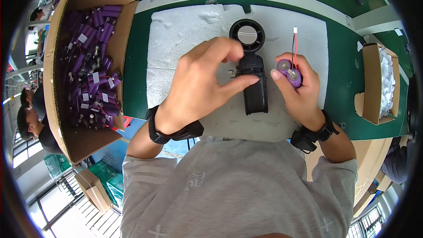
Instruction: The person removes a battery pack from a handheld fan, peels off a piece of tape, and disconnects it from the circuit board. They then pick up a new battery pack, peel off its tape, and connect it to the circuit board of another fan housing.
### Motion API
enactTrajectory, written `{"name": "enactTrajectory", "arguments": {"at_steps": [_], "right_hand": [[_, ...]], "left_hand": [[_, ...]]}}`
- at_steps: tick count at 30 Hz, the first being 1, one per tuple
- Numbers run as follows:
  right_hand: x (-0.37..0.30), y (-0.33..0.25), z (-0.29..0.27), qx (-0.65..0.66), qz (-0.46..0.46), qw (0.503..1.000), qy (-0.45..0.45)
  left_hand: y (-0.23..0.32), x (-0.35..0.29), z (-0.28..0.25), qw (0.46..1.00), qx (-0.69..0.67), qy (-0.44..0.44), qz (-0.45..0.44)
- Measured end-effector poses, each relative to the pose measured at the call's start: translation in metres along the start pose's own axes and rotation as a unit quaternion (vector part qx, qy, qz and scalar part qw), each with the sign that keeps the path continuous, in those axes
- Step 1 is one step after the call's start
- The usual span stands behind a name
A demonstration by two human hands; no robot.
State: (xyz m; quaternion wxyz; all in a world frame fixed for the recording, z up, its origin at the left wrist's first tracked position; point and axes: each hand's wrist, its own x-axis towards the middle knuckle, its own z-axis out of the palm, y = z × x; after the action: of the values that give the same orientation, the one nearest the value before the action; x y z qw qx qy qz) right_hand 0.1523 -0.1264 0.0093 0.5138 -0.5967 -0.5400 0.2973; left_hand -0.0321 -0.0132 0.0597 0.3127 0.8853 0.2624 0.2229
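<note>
Our left hand [198, 77] arched, thumb and fingers apart, by the black device [255, 92]; our right hand [304, 97] clamped purple cells [293, 77], some fingertips hidden.

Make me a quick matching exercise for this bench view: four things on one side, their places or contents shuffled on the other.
Things:
1. Two-cell purple battery pack
2. Black handheld fan
3. Large cardboard box
4. Small cardboard box

Places or contents:
A. At left, holding many purple batteries
B. At right, holding white pieces
C. Lying on the white foam sheet
D. Held in the right hand

Pairs: 1-D, 2-C, 3-A, 4-B
</note>
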Motion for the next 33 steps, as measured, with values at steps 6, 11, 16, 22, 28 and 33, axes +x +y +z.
{"name": "enactTrajectory", "arguments": {"at_steps": [6,11,16,22,28,33], "right_hand": [[0.007,0.007,0.009,-0.060,-0.099,0.993,-0.017],[0.012,0.016,0.014,-0.134,-0.163,0.977,-0.027],[0.011,0.014,0.017,-0.161,-0.142,0.976,-0.033],[0.010,0.014,0.018,-0.207,-0.184,0.961,-0.019],[0.013,0.008,0.022,-0.209,-0.167,0.963,-0.010],[0.012,0.010,0.016,-0.228,-0.183,0.954,-0.060]], "left_hand": [[-0.022,-0.007,0.032,0.997,-0.028,-0.068,0.001],[-0.032,0.010,0.032,0.986,-0.130,-0.108,-0.008],[-0.055,0.011,0.029,0.971,-0.183,-0.109,0.106],[-0.057,0.006,0.032,0.975,-0.173,-0.091,0.105],[-0.052,0.004,0.034,0.971,-0.214,-0.072,0.074],[-0.052,0.002,0.035,0.970,-0.226,-0.077,0.035]]}}
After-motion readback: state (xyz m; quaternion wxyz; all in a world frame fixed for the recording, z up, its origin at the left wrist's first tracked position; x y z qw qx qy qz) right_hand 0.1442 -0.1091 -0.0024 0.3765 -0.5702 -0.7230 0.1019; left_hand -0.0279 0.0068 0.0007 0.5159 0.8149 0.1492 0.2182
